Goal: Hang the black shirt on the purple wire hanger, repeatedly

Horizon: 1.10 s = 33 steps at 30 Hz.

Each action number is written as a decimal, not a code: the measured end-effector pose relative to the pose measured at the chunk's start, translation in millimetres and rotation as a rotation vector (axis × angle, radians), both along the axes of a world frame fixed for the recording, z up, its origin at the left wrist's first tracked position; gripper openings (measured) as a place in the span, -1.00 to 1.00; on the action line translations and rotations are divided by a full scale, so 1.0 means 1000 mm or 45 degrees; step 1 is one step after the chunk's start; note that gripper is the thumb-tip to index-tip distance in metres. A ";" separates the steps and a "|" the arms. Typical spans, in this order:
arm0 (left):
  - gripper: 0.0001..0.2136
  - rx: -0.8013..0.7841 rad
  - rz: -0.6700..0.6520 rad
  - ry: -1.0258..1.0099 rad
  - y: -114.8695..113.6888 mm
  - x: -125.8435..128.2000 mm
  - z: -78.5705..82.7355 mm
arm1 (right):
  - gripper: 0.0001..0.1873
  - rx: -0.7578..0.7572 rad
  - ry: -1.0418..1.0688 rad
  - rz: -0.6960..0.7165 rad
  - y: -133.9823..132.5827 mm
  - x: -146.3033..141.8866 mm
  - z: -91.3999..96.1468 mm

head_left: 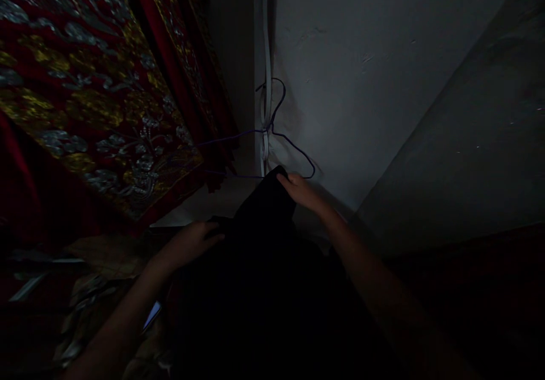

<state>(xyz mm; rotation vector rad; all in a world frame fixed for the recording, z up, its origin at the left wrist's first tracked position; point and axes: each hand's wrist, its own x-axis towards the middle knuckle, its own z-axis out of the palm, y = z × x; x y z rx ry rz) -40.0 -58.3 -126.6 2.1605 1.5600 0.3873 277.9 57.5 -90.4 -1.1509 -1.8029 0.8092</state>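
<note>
A black cloth [266, 209] hangs down in front of me, its kind lost in the dark. Its raised upper corner is pinched by my right hand [298, 190], just below the thin purple wire hanger [298, 145]. Lower and to the left, my left hand [202, 238] is closed on the cloth's edge, with its fingertips partly hidden in shadow. The hanger's hook is by a pale cord on the wall, and its lower bar passes behind the top of the cloth.
A red hanging [93, 107] with gold and silver embroidery fills the upper left. The pale cord [267, 45] runs down the grey wall [361, 84]. At lower left lies a dim clutter with a small bright bluish object [152, 314].
</note>
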 end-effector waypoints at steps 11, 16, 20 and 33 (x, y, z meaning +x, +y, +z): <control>-0.67 0.389 0.039 -0.243 0.005 -0.007 0.076 | -0.57 0.318 -0.133 -0.467 -0.043 0.074 0.014; -0.73 0.783 -0.001 -0.280 0.015 0.027 0.120 | -0.53 0.296 -0.150 -0.466 -0.060 0.075 0.024; -0.83 0.917 -0.163 -0.346 0.031 0.056 0.135 | -0.56 0.144 -0.098 -0.141 -0.078 0.062 0.010; -0.76 1.071 -0.021 -0.204 0.069 0.054 0.120 | -0.61 0.242 0.313 -0.513 -0.084 0.140 0.047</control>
